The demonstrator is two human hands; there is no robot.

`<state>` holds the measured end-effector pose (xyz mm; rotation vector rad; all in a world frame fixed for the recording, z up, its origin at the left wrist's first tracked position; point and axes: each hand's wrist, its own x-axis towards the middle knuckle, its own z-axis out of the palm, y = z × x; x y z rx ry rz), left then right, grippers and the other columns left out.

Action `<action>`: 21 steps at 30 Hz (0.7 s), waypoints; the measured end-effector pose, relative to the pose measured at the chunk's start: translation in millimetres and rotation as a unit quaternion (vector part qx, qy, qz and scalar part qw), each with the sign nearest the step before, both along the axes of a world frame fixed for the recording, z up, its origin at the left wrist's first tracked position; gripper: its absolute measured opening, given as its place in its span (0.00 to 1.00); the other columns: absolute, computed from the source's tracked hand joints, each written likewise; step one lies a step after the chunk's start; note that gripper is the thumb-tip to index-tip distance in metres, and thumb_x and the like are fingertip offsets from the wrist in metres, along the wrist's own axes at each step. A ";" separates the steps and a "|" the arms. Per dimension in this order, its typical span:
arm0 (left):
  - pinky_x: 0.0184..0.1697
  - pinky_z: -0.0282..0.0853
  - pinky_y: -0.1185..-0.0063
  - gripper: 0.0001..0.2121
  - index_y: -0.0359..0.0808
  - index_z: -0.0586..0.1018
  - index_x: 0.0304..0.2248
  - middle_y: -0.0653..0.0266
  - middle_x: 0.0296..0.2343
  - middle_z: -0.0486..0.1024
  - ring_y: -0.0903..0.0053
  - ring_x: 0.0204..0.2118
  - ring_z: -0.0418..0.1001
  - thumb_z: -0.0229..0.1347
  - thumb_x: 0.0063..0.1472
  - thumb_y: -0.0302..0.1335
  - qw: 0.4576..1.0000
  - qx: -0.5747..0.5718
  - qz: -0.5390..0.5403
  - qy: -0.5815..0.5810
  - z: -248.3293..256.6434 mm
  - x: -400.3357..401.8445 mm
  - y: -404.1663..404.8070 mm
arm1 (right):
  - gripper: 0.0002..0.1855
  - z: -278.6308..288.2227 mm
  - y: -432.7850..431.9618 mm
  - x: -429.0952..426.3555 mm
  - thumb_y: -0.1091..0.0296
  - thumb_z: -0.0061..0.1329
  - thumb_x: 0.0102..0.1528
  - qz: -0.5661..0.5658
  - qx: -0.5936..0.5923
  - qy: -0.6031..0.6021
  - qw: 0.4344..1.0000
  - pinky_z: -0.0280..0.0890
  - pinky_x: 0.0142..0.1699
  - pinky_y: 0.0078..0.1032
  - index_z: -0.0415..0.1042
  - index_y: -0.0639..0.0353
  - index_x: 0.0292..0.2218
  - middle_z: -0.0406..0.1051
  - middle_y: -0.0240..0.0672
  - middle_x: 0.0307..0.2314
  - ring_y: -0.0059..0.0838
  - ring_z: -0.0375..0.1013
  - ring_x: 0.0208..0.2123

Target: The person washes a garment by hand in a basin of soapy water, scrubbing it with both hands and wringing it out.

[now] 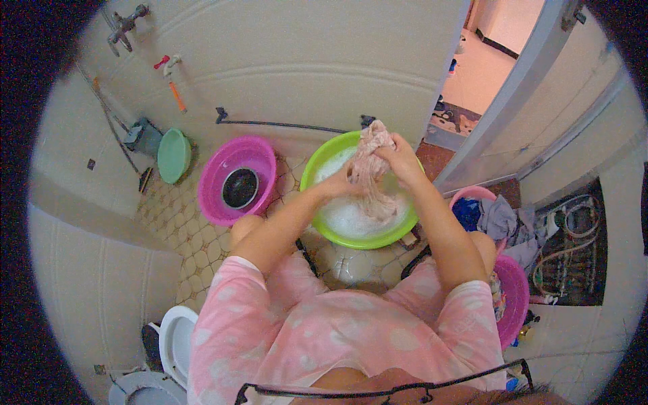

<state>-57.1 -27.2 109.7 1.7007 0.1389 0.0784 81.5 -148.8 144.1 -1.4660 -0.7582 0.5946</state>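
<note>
A wet, pale pink cloth [372,169] hangs bunched between my two hands above a lime-green plastic basin [360,243]. My right hand [400,157] grips its upper part near the basin's far right side. Lower and to the left, my left hand [344,182] is closed around the middle of the cloth. The cloth's lower end trails down to the white suds [349,217] in the basin; how far it dips in cannot be told.
A magenta basin [210,202] with a dark round container [240,188] stands left, beyond it a green basin [173,156] and a broom [145,179]. At right are a pink basin [473,191] of clothes, another magenta basin [519,298] and a door [498,91]. A toilet [147,390] is lower left.
</note>
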 end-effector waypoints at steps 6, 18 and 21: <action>0.46 0.56 0.75 0.28 0.35 0.61 0.46 0.58 0.41 0.64 0.69 0.42 0.63 0.55 0.44 0.33 0.998 0.040 0.027 0.042 -85.7 13.6 -2.8 | 0.15 39.0 5.3 -11.6 0.73 0.46 0.43 -0.019 0.209 0.243 0.947 0.64 0.33 0.23 0.60 0.62 0.36 0.65 0.34 0.27 0.28 0.68 0.28; 0.44 0.59 0.68 0.21 0.35 0.65 0.42 0.54 0.35 0.68 0.64 0.39 0.66 0.40 0.50 0.37 0.846 -0.508 0.068 0.147 -2.0 -2.4 -33.2 | 0.19 -20.3 -15.8 4.5 0.75 0.43 0.46 0.068 -0.063 0.322 0.942 0.66 0.37 0.29 0.56 0.64 0.42 0.64 0.39 0.35 0.30 0.67 0.35; 0.43 0.59 0.65 0.20 0.35 0.65 0.41 0.54 0.35 0.68 0.61 0.37 0.66 0.39 0.50 0.37 0.798 -0.583 0.105 0.112 11.2 0.9 -26.2 | 0.25 -3.1 -24.9 -24.6 0.76 0.44 0.44 -0.007 -0.169 0.235 0.957 0.64 0.40 0.27 0.53 0.62 0.45 0.61 0.40 0.38 0.30 0.64 0.38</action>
